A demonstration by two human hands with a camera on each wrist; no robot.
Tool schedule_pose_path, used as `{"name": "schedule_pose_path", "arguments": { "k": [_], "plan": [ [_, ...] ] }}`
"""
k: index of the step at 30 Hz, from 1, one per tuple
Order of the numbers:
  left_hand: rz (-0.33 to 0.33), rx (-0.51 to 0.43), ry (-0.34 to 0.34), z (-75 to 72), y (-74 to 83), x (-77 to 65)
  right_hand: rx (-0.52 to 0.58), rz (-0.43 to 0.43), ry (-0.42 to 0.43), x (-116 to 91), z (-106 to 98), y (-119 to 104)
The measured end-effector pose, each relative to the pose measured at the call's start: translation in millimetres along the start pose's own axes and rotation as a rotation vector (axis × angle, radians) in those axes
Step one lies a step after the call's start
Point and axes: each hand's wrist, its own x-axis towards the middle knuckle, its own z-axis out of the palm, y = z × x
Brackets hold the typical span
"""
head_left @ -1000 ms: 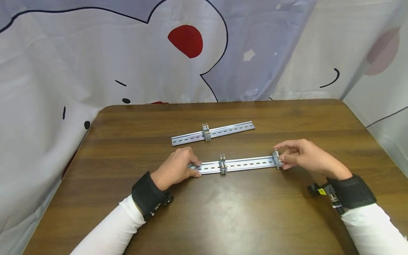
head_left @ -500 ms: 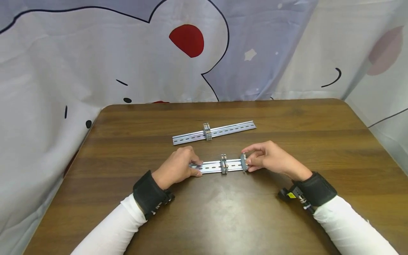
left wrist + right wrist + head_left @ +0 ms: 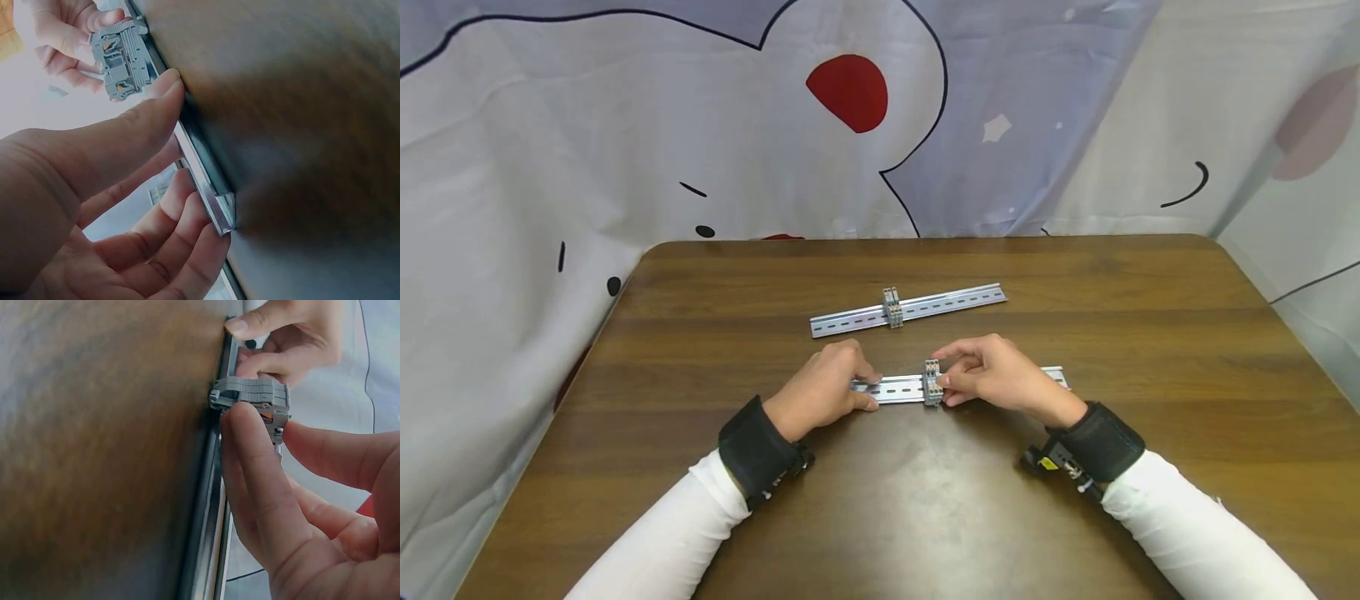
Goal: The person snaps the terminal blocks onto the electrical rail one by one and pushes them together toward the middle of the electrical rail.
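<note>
A slotted metal DIN rail (image 3: 898,390) lies across the middle of the table. My left hand (image 3: 820,390) grips its left end, thumb on the near edge and fingers along the far edge, as the left wrist view also shows. Grey terminal blocks (image 3: 932,382) straddle the rail in one tight stack. My right hand (image 3: 998,377) holds the stack from its right side with thumb and fingertips. In the right wrist view, the side-by-side blocks (image 3: 259,394) show orange parts. The right hand covers part of the rail; its right end emerges beyond the wrist.
Farther back, a second DIN rail (image 3: 951,303) lies at a slight slant, with a stack of grey terminal blocks (image 3: 892,307) near its middle. The brown wooden table (image 3: 925,508) ends at a printed curtain (image 3: 760,150).
My right hand has slid leftward along the rail with a terminal block, which now sits against the blocks that stood mid-rail. My left hand has kept its grip on the left end.
</note>
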Motion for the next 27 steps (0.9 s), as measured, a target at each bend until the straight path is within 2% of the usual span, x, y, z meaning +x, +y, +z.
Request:
{"name": "schedule_pose_path", "arguments": {
  "k": [2,4,6,10,13,17,21,24,27],
  "plan": [
    [0.004,0.003,0.008,0.5,0.3,0.9,0.004,-0.022,0.004,0.7,1.4,0.8],
    [0.013,0.006,0.007,1.1,-0.7,1.9,-0.073,-0.068,0.024,-1.2,0.3,2.9],
    [0.024,0.007,-0.002,0.8,-3.7,3.3,-0.249,-0.156,0.064,-5.6,-4.5,6.6],
    [0.009,0.007,-0.027,-6.9,-18.8,5.6,-0.756,-0.315,0.203,-17.0,-24.0,18.0],
    [-0.049,0.009,-0.028,-16.3,-37.1,5.3,-0.945,-0.367,0.212,-17.6,-39.1,25.5],
    [-0.115,-0.002,0.010,-22.7,-60.1,4.6,-1.008,-0.418,0.177,-2.9,-49.3,28.2],
    [-0.143,-0.012,0.044,-18.9,-70.0,4.4,-1.056,-0.410,0.199,13.3,-49.0,24.9],
    [-0.101,0.043,0.044,-18.5,-66.8,1.0,-1.102,-0.367,0.241,12.6,-46.8,20.8],
    [-0.016,0.142,0.080,-30.3,-57.9,-5.6,-1.156,-0.366,0.338,2.1,-50.5,11.7]
  ]
}}
